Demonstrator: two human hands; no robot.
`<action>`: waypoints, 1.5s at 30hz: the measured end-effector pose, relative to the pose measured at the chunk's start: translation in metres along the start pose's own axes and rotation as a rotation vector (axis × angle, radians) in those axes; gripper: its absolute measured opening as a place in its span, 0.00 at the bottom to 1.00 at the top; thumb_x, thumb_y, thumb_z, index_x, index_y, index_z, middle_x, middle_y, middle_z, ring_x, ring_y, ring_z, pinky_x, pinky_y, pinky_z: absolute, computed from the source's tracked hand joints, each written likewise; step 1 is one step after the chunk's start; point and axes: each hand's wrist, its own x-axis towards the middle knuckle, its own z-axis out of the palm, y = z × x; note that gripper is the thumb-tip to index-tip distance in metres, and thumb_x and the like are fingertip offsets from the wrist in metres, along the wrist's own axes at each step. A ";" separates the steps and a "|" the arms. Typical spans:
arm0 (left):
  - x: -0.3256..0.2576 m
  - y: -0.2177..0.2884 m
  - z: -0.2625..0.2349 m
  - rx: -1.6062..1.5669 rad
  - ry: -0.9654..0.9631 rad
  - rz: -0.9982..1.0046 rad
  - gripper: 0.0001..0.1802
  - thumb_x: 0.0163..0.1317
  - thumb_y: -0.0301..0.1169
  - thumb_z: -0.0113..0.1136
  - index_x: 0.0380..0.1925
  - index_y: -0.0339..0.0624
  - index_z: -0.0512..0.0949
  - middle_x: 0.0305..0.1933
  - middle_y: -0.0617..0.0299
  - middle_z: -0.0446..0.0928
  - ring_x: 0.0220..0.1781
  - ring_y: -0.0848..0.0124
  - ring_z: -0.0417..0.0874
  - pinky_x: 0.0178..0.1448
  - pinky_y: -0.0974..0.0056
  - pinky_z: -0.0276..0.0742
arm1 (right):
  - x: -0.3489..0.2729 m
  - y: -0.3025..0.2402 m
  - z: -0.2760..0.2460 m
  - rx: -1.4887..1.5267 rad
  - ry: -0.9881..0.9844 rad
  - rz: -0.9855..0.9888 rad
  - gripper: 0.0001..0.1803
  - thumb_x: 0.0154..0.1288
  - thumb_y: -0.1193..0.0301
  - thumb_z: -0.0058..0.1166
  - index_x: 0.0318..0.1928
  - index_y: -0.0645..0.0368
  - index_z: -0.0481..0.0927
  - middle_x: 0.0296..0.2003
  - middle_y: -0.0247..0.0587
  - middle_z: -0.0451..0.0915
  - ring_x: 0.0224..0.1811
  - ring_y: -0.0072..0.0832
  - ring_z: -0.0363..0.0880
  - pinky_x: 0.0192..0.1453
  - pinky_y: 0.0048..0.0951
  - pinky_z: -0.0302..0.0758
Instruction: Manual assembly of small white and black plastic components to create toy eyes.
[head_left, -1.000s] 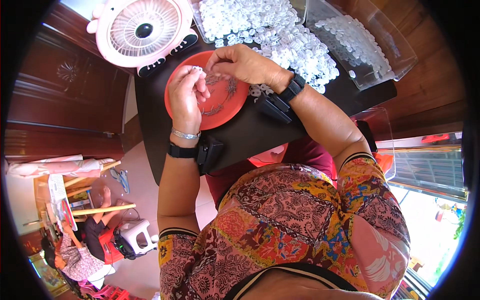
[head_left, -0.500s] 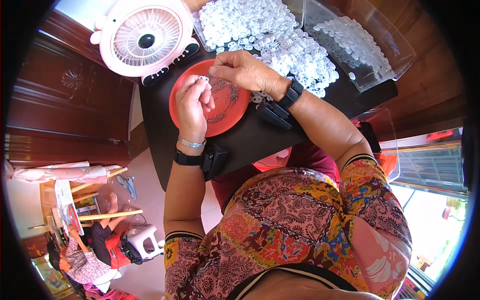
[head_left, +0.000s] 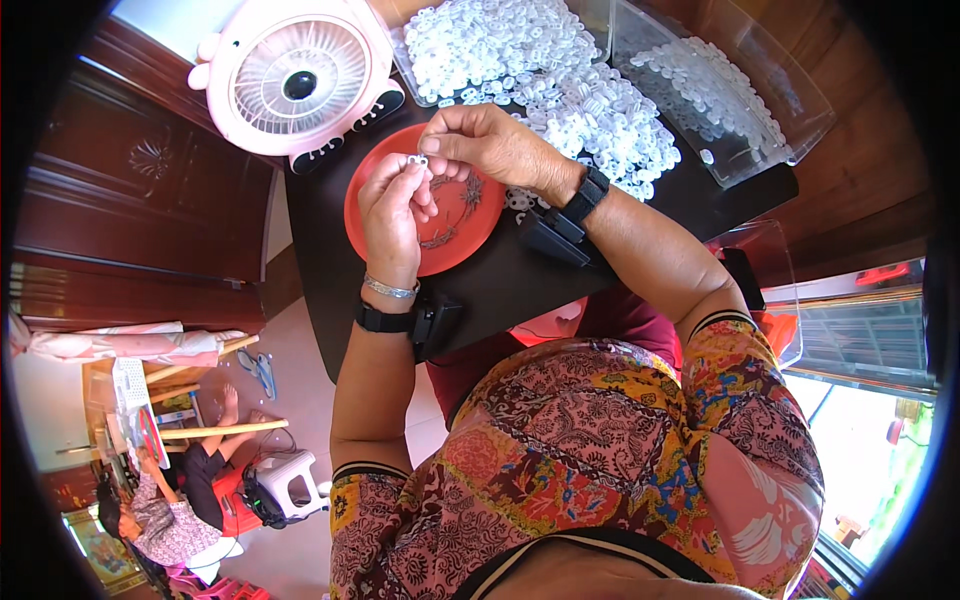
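Head view: both hands meet over the red plate [head_left: 470, 235] on the dark table [head_left: 330, 270]. Left hand [head_left: 393, 205] has its fingertips pinched on a small white ring piece [head_left: 418, 160]; right hand [head_left: 490, 145] closes thumb and forefinger on the same piece from the other side. So the piece sits between the two pinches, held just above the plate's upper rim — not resting on anything.

Whether it is one part or two being mated, I can't tell; too small at this size.

Nearby: loose heap of white rings [head_left: 590, 110] on the table right of the plate, more in a clear tray [head_left: 480, 40] above it, and a second clear bin [head_left: 740, 100] further right. Pink desk fan [head_left: 295, 85] sits top left, touching the plate's edge region. Black wrist bands on both arms.

Doing this step well, my read:
- keep the pinch at the piece's edges so the centre hole stays visible
- work low over the plate — a drop then lands on red, not in the white heap
- small wrist rotation rather than finger force; these parts look light and likely to flick away.
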 end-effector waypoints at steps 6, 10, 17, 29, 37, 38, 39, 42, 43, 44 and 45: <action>-0.001 -0.002 -0.001 0.042 -0.010 -0.004 0.10 0.63 0.32 0.51 0.25 0.41 0.74 0.19 0.70 0.69 0.19 0.83 0.67 0.22 0.78 0.59 | 0.000 0.003 -0.002 -0.029 -0.013 0.004 0.10 0.67 0.65 0.54 0.36 0.59 0.80 0.26 0.28 0.79 0.27 0.13 0.74 0.33 0.16 0.73; -0.001 -0.003 -0.001 0.037 -0.008 0.005 0.10 0.63 0.32 0.51 0.25 0.42 0.74 0.19 0.70 0.69 0.18 0.83 0.67 0.22 0.78 0.59 | -0.002 -0.002 0.001 -0.013 0.021 0.010 0.10 0.67 0.66 0.54 0.36 0.60 0.80 0.26 0.28 0.78 0.27 0.13 0.74 0.32 0.15 0.72; -0.002 -0.004 -0.001 0.039 -0.022 0.011 0.09 0.63 0.31 0.51 0.25 0.41 0.74 0.19 0.71 0.68 0.18 0.83 0.66 0.22 0.77 0.59 | -0.003 0.000 0.004 -0.014 0.012 -0.013 0.09 0.67 0.68 0.53 0.35 0.62 0.79 0.26 0.29 0.78 0.28 0.14 0.74 0.34 0.17 0.73; -0.005 -0.009 0.005 0.034 0.039 0.044 0.10 0.63 0.31 0.49 0.23 0.40 0.71 0.18 0.69 0.65 0.18 0.80 0.67 0.22 0.76 0.58 | -0.006 0.003 0.013 -0.221 0.059 -0.089 0.08 0.68 0.73 0.49 0.33 0.64 0.76 0.27 0.30 0.77 0.33 0.14 0.73 0.41 0.20 0.73; -0.005 -0.008 0.007 0.028 0.046 0.001 0.10 0.64 0.30 0.50 0.26 0.37 0.74 0.19 0.69 0.66 0.17 0.81 0.65 0.21 0.76 0.60 | -0.004 0.011 0.010 -0.289 0.137 -0.156 0.09 0.63 0.68 0.55 0.33 0.62 0.79 0.24 0.41 0.81 0.27 0.24 0.80 0.36 0.27 0.75; -0.005 -0.007 0.006 0.040 0.062 -0.010 0.10 0.63 0.30 0.50 0.25 0.38 0.74 0.18 0.69 0.66 0.17 0.81 0.66 0.21 0.76 0.59 | -0.004 0.004 0.007 -0.340 0.120 -0.142 0.10 0.63 0.65 0.54 0.33 0.60 0.80 0.24 0.41 0.81 0.27 0.28 0.81 0.36 0.28 0.76; -0.004 -0.007 0.004 0.039 0.059 -0.011 0.10 0.63 0.30 0.50 0.25 0.38 0.74 0.18 0.69 0.66 0.17 0.81 0.66 0.21 0.76 0.59 | -0.003 -0.001 0.002 -0.442 0.195 -0.171 0.11 0.64 0.63 0.54 0.34 0.58 0.80 0.24 0.42 0.81 0.27 0.30 0.81 0.35 0.30 0.76; -0.002 -0.005 -0.001 0.036 0.071 0.018 0.10 0.62 0.30 0.50 0.23 0.38 0.74 0.18 0.70 0.67 0.17 0.81 0.67 0.21 0.76 0.59 | 0.000 -0.014 -0.027 -0.931 0.438 -0.204 0.11 0.63 0.63 0.52 0.34 0.57 0.81 0.24 0.44 0.80 0.26 0.33 0.81 0.33 0.33 0.76; -0.002 -0.004 0.001 0.032 0.067 0.019 0.10 0.62 0.30 0.50 0.23 0.38 0.74 0.18 0.70 0.67 0.17 0.81 0.67 0.21 0.76 0.59 | 0.003 -0.005 -0.044 -1.169 0.520 -0.279 0.10 0.62 0.63 0.51 0.34 0.54 0.82 0.25 0.46 0.80 0.27 0.39 0.81 0.33 0.36 0.76; -0.002 -0.005 0.000 0.026 0.070 0.010 0.10 0.62 0.30 0.50 0.23 0.39 0.74 0.17 0.70 0.67 0.17 0.81 0.67 0.21 0.76 0.59 | 0.004 -0.003 -0.053 -1.246 0.471 -0.093 0.10 0.60 0.66 0.48 0.34 0.52 0.82 0.29 0.47 0.81 0.32 0.46 0.80 0.36 0.42 0.76; -0.002 -0.006 0.000 0.017 0.066 0.000 0.10 0.62 0.30 0.50 0.23 0.39 0.74 0.17 0.69 0.67 0.17 0.81 0.67 0.20 0.76 0.59 | 0.003 0.000 -0.061 -1.250 0.471 -0.093 0.10 0.60 0.66 0.48 0.34 0.52 0.82 0.29 0.47 0.81 0.32 0.46 0.80 0.36 0.42 0.76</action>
